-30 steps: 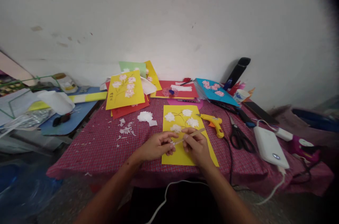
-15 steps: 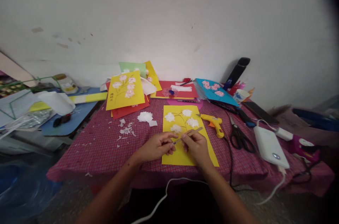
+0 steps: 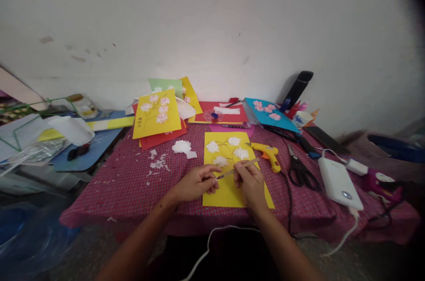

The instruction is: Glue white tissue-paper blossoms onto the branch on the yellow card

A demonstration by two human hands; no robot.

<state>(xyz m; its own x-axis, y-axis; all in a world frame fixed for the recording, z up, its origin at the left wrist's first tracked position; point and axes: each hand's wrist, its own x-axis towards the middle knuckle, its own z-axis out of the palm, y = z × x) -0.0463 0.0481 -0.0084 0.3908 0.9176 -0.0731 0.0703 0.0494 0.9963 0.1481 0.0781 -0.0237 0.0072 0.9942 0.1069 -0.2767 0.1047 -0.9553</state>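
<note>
A yellow card point(image 3: 229, 194) with white paper flowers and a drawn branch lies on the red checked tablecloth point(image 3: 133, 183) in front of me. My right hand point(image 3: 250, 183) pinches a thin wooden stick point(image 3: 244, 166) that slants across the card, its tip pointing left. My left hand point(image 3: 197, 182) rests on the card's left edge, fingers curled together around a small white bit at the stick's tip.
A yellow glue gun point(image 3: 269, 155), black scissors point(image 3: 299, 170) and a white power bank point(image 3: 338, 182) lie to the right. White paper scraps point(image 3: 159, 163) and loose flowers point(image 3: 182, 146) lie left. Finished cards point(image 3: 156, 112) and a blue card point(image 3: 269, 114) stand at the back wall.
My right hand has shifted slightly, tilting the stick a little. Otherwise both hands stay over the yellow card.
</note>
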